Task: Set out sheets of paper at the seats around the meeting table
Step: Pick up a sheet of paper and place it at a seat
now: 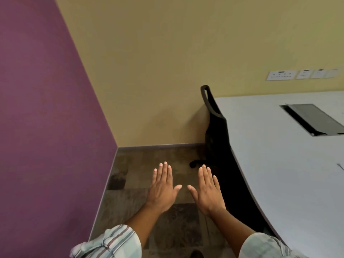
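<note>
While both bare hands, left (161, 190) and right (208, 192), hover flat-fingered and empty, thin floppy paper would want edge-pinching off the pale grey table (279, 155).

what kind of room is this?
Likely an office meeting room: a large pale meeting table with a cable access hatch set into it, a black office chair pushed against its edge, and a row of wall sockets on the beige wall.
</note>
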`<state>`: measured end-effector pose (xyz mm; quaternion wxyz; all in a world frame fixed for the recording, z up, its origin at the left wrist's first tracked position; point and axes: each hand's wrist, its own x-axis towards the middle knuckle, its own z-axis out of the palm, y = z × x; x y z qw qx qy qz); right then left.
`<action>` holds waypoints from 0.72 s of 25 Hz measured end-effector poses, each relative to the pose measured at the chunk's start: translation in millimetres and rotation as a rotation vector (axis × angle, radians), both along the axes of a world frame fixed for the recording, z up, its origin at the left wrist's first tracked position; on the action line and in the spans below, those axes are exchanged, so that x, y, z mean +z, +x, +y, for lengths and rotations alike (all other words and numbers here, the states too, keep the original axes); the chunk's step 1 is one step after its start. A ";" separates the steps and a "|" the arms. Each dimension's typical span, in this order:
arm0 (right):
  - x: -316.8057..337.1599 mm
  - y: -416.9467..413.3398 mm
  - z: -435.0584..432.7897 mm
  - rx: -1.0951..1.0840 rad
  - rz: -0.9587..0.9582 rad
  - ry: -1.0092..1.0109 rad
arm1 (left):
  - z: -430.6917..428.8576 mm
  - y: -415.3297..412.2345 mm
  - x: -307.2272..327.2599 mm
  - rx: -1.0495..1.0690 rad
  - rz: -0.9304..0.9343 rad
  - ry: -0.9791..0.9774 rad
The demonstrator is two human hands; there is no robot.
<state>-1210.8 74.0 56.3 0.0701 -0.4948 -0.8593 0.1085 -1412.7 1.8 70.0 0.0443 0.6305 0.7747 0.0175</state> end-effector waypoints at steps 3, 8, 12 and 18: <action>-7.9 14.2 51.9 -0.095 0.001 0.013 | 70.3 7.2 -4.1 -0.113 0.025 -0.003; -5.9 38.9 139.8 -0.229 0.054 -0.041 | 182.7 25.3 -3.1 -0.223 0.045 -0.042; -7.6 76.1 201.6 -0.342 0.093 -0.068 | 268.6 59.8 1.7 -0.331 0.060 -0.041; -18.4 148.3 252.0 -0.497 0.084 -0.081 | 358.1 137.6 -5.3 -0.576 0.116 -0.070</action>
